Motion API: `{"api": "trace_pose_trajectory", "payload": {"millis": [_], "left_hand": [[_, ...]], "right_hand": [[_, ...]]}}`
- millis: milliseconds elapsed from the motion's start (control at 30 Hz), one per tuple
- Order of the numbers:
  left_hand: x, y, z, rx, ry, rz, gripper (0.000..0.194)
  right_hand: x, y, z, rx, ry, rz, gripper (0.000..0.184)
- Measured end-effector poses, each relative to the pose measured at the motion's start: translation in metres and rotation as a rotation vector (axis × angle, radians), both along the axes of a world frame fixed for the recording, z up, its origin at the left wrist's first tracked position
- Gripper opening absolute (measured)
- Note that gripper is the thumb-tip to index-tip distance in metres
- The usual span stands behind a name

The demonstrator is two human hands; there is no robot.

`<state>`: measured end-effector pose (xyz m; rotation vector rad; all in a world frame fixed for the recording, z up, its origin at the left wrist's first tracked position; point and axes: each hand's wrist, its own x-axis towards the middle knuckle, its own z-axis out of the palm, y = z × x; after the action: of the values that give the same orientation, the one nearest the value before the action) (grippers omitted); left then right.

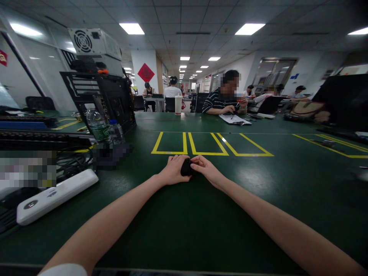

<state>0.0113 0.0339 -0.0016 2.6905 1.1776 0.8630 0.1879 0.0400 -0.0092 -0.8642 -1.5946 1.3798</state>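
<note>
A small black rounded object point(186, 168) rests at the middle of the dark green table, just on my side of the yellow tape frames; its exact kind I cannot make out. My left hand point(174, 169) is wrapped round its left side, thumb in front and fingers over the back. From the right, my right hand point(206, 168) meets it with thumb and forefinger pinched together at its right edge. Both hands hide much of its outline.
Yellow tape frames point(169, 152) mark the green tabletop point(184, 222). On the left are a white power strip point(59, 196), cables, plastic bottles point(97, 124) and an opened computer case point(115, 99). Across the table, a person point(215, 101) sits by a clipboard point(234, 119); a white cup point(178, 104) stands nearby.
</note>
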Motion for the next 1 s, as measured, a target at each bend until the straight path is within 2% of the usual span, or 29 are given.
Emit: {"api": "trace_pose_trajectory", "payload": {"millis": [100,333,500,633,733,900,1000], "left_hand": [[-0.0003,0.0002,0.0000,-0.004,-0.003,-0.009,0.058],[-0.0008,0.0001,-0.0004,-0.005,-0.001,-0.009,0.059],[-0.0005,-0.0001,0.0001,-0.012,-0.006,-0.005,0.059],[-0.0002,0.0001,0.0002,-0.013,-0.006,-0.001,0.059],[0.0000,0.0008,-0.0006,0.003,-0.004,-0.004,0.059],[0.0002,0.0015,-0.0025,0.001,-0.003,0.009,0.060],[0.0002,0.0012,-0.0027,-0.002,-0.006,0.009,0.060]], "right_hand": [[0.0009,-0.0002,0.0020,-0.024,-0.033,0.006,0.028],[0.0050,-0.0057,0.0083,-0.001,0.009,0.166,0.036],[0.0024,-0.0048,0.0057,0.015,-0.007,0.062,0.021],[0.0008,-0.0002,0.0006,-0.002,-0.023,0.014,0.028],[0.0022,0.0017,0.0006,-0.020,-0.024,0.038,0.029],[0.0054,-0.0026,0.0089,-0.021,0.009,0.178,0.035],[0.0043,-0.0034,0.0090,-0.024,0.017,0.144,0.029]]}}
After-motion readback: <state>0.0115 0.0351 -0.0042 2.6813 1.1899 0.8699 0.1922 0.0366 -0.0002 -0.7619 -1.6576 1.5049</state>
